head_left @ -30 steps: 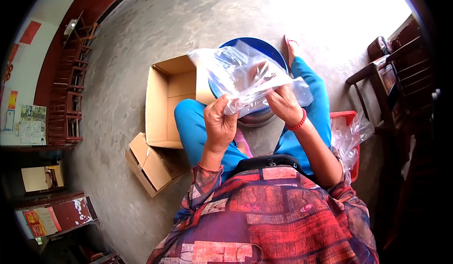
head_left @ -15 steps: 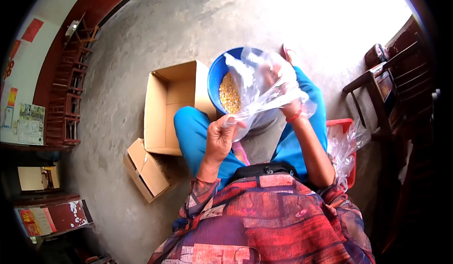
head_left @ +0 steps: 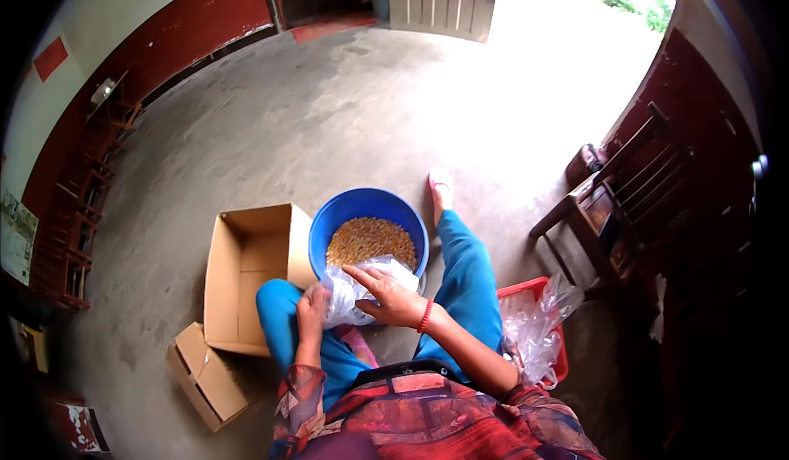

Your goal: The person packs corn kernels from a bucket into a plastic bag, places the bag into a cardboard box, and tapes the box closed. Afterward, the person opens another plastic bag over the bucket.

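Note:
In the head view, a clear plastic bag (head_left: 341, 295) is bunched at the near rim of a blue bucket (head_left: 322, 221). Yellow corn kernels (head_left: 370, 240) lie inside the bucket. My left hand (head_left: 312, 308) is closed on the left side of the bag, by my left knee. Above the bag's right part is my right hand (head_left: 393, 300), its fingers stretched out and apart; whether it touches the plastic is hard to tell. The bag covers the nearest part of the kernels and rim.
Left of the bucket stands an open cardboard box (head_left: 246, 283), with a smaller carton (head_left: 205, 378) beside it. A red basket (head_left: 561, 353) holding crumpled clear plastic (head_left: 534, 328) sits at my right. Beyond it is a wooden chair (head_left: 608, 221).
The bag was spread and held up over the bucket; now it is lower and bunched near me. My right hand has opened, and the view has tilted up toward the doorway.

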Demonstrator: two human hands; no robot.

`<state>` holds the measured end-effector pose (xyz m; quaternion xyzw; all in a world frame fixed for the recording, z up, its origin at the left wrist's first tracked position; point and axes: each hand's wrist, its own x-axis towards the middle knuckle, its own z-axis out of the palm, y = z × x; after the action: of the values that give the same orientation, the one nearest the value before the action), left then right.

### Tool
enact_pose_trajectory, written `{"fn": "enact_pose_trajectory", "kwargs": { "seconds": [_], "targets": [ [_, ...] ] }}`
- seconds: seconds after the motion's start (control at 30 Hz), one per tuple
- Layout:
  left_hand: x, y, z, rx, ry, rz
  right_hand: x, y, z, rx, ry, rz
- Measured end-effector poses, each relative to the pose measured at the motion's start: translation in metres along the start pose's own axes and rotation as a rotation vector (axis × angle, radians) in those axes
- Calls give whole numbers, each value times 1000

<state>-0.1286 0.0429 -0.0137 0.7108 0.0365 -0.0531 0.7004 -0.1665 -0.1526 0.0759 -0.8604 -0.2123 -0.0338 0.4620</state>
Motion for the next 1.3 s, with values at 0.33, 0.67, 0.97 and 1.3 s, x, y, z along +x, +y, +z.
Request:
{"fn": "enact_pose_trajectory", "kwargs": {
  "seconds": [0.33, 0.67, 0.97, 1.3],
  "targets": [
    [15, -31, 5, 228, -23, 193, -5, 90, 42, -401, -30, 286],
    [11, -24, 9, 348, 20, 251, -7, 94, 45, -369, 28, 187],
    [9, -23, 9, 359, 23, 226, -4, 84, 37, -208, 5, 242],
    [10, -15, 9, 264, 53, 225, 9, 68, 11, 919, 237, 459]
  ]
}}
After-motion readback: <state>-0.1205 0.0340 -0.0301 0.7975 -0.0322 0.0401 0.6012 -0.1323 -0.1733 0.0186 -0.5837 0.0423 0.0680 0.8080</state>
